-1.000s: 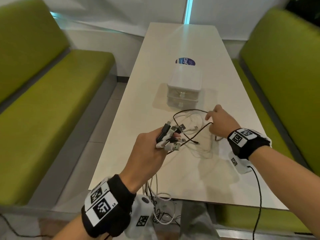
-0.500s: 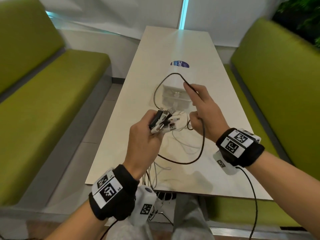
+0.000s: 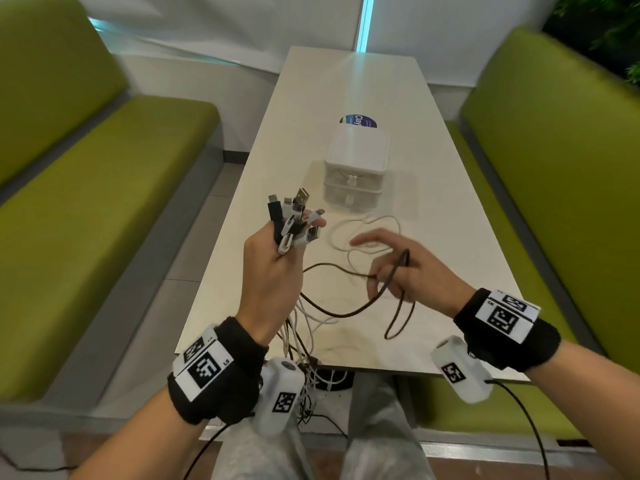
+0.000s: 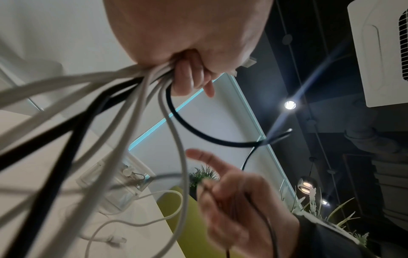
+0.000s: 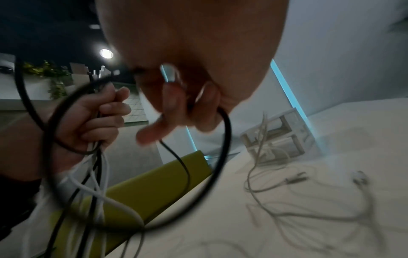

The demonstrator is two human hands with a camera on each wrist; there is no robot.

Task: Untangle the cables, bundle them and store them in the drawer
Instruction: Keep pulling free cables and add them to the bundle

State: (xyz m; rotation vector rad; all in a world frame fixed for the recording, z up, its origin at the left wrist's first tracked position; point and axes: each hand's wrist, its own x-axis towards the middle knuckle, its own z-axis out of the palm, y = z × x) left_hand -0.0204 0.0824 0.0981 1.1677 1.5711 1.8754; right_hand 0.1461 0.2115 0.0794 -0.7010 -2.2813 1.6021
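**Fistful of plugs, one black lead in play**

Left hand (image 3: 273, 271) is up above the near end of the table (image 3: 450, 209), fingers wrapped tight round a cluster of cable ends (image 3: 292, 220), black and white plugs fanning upward, cords trailing down off the table edge. Right hand (image 3: 412, 271) sits just beside it, curled fingers hooking a black cable (image 3: 346, 308) that loops between the two hands; index finger stretched out. Loose white cables (image 3: 363, 237) lie on the table, just in front of the small white drawer unit (image 3: 356, 168), both drawers closed. Behind it, a blue sticker (image 3: 358, 120) reads "Clay", the rest hidden. Left wristband tag (image 3: 204, 365) shows "L5".
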